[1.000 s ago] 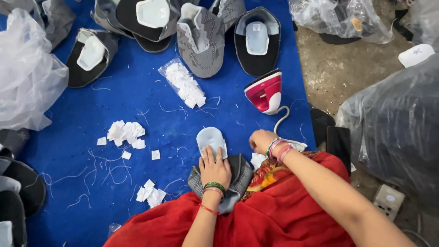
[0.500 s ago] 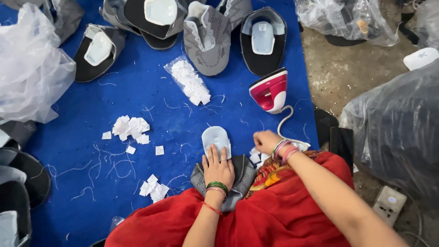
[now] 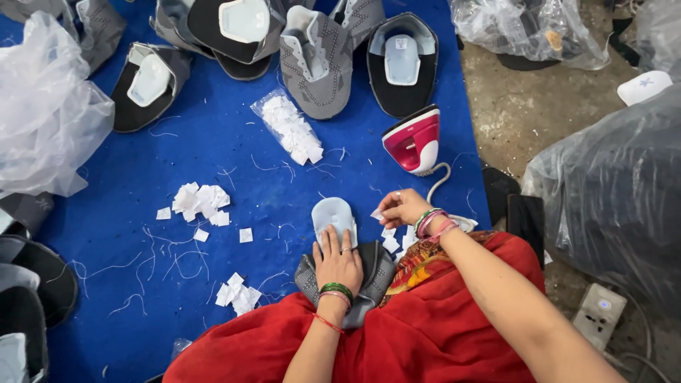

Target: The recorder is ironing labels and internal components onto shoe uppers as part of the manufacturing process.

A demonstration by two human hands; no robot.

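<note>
My left hand (image 3: 338, 261) lies flat, fingers forward, on a grey knit shoe upper (image 3: 374, 273) on my lap edge. Its fingertips rest on the pale blue tongue piece (image 3: 333, 212). Just right of it, my right hand (image 3: 401, 207) pinches a small white square label (image 3: 377, 213) between thumb and fingers. More loose white labels (image 3: 390, 243) lie under that hand on the blue mat (image 3: 142, 184).
A pink and white iron (image 3: 413, 140) stands just beyond my right hand, cord trailing back. A clear bag of labels (image 3: 289, 128), label piles (image 3: 201, 199), several shoe uppers (image 3: 316, 62) and plastic bags (image 3: 42, 113) surround the mat. A power strip (image 3: 599, 310) lies at right.
My right hand has drawn slightly inward, toward the pale tongue piece, with a white label in its fingertips. My left hand stays pressed on the upper.
</note>
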